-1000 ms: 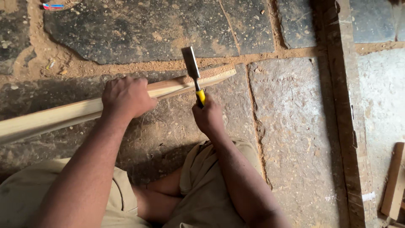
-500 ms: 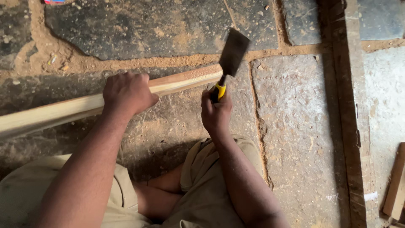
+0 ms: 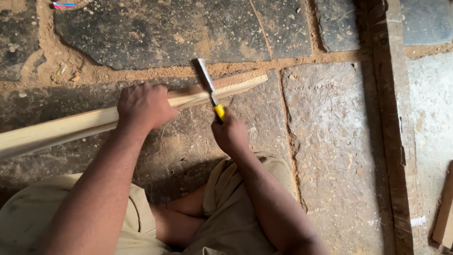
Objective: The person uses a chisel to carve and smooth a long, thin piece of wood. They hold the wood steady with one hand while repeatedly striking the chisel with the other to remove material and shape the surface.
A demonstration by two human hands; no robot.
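Head view: my left hand (image 3: 144, 105) clenched over long wooden strip (image 3: 85, 123), pressing it against stone floor (image 3: 330, 141). Strip runs from left edge, slanting up to tapered right end. My right hand (image 3: 230, 133) gripping yellow handle of chisel (image 3: 208, 88); metal blade crosses strip near taper, just right of left hand. Sawdust fills floor joints. Wood offcut (image 3: 443, 212) lies at right edge.

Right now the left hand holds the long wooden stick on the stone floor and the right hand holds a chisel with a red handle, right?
Almost. The chisel in the right hand has a yellow handle, not red; the head view shows it. The left hand does hold the long wooden stick on the stone floor.
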